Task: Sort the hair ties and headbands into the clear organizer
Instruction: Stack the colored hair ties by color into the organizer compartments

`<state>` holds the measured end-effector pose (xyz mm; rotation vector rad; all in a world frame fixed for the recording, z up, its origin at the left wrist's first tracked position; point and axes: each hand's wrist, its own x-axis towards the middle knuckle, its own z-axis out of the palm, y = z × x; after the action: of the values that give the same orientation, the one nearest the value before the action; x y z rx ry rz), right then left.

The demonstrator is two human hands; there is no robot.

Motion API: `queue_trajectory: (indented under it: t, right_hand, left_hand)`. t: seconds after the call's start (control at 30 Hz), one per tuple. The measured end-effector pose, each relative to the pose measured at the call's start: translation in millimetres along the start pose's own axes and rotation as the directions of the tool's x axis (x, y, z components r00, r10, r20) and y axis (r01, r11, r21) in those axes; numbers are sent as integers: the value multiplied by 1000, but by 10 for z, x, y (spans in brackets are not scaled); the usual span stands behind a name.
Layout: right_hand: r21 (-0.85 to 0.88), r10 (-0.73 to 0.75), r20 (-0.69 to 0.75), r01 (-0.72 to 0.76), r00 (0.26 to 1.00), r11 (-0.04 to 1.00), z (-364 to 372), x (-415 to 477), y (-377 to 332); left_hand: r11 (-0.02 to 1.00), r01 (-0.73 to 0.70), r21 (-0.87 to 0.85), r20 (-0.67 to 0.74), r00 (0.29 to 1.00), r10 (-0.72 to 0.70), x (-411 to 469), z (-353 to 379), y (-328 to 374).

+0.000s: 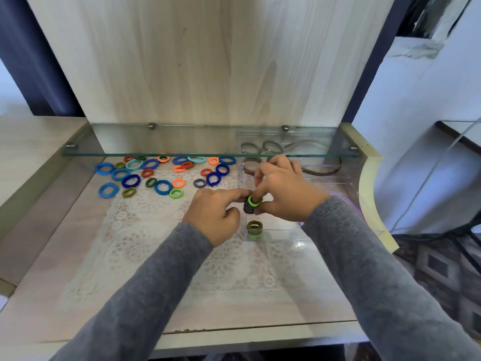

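Between my two hands is a small stack of hair ties (250,206), dark ones with a light green one on top. My left hand (216,214) pinches the stack from the left and my right hand (282,194) grips it from the right, over the clear organizer (335,183). A second stack of olive and green ties (254,230) stands in the organizer's near compartment. Thin brown headbands (322,171) lie in its far part. Several loose blue, orange, teal and green ties (161,175) are scattered on the lace mat at the back left.
A glass shelf (208,152) juts out low over the back of the desk, above the loose ties and the organizer's far end. A white lace mat (182,243) covers the desk's middle. The desk's raised side panel (369,178) stands right of the organizer.
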<state>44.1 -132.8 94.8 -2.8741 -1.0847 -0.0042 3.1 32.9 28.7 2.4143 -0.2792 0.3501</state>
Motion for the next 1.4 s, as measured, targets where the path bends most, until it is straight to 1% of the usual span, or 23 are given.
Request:
queue_trajectory:
  t: [0.1, 0.2, 0.27, 0.33, 0.43, 0.53, 0.6, 0.77, 0.83, 1.0, 1.1, 1.27, 1.4]
  right_hand:
    - [10, 27, 15, -27, 1000, 1000, 35, -69, 104]
    - [12, 50, 56, -51, 997, 999, 101, -129, 186]
    - [21, 59, 74, -61, 995, 998, 157, -148, 216]
    - [30, 66, 85, -69, 994, 997, 212, -158, 244]
    - [28, 69, 116, -73, 991, 997, 261, -139, 258]
    - [22, 79, 170, -84, 982, 996, 272, -105, 240]
    - [11, 104, 228, -109, 968, 994, 268, -80, 225]
    - [-43, 197, 386, -196, 901, 980, 160, -48, 169]
    - [-59, 226, 426, -222, 876, 973, 103, -67, 127]
    - [-95, 230, 502, -211, 834, 973, 26, -121, 41]
    - [-109, 234, 530, -208, 815, 972, 20, -123, 11]
    - [-88, 226, 542, -213, 809, 973, 21, -94, -14]
    - [-90, 250, 546, -240, 800, 967, -3, -103, -35]
  left_hand:
    - [999, -33, -2, 28, 999, 33, 44, 105, 77]
    - [996, -52, 67, 61, 997, 48, 55, 222, 82]
    - [995, -64, 80, 26, 998, 62, 35, 272, 37]
    - [993, -90, 72, -40, 995, 93, 4, 317, -4]
    - [980, -179, 90, -126, 974, 189, -66, 368, -63]
    - [964, -250, 91, -168, 950, 263, -106, 381, -95]
    - [957, -280, 74, -172, 942, 289, -116, 382, -95]
    - [944, -326, 44, -149, 932, 329, -127, 381, -102]
    - [942, -333, 35, -146, 931, 334, -124, 378, -105]
    - [940, -341, 12, -123, 933, 340, -121, 369, -99]
    - [937, -350, 14, -90, 933, 350, -119, 358, -93]
    - [931, -364, 24, -13, 931, 365, -135, 359, -78]
    - [927, -373, 28, 53, 927, 371, -140, 368, -101]
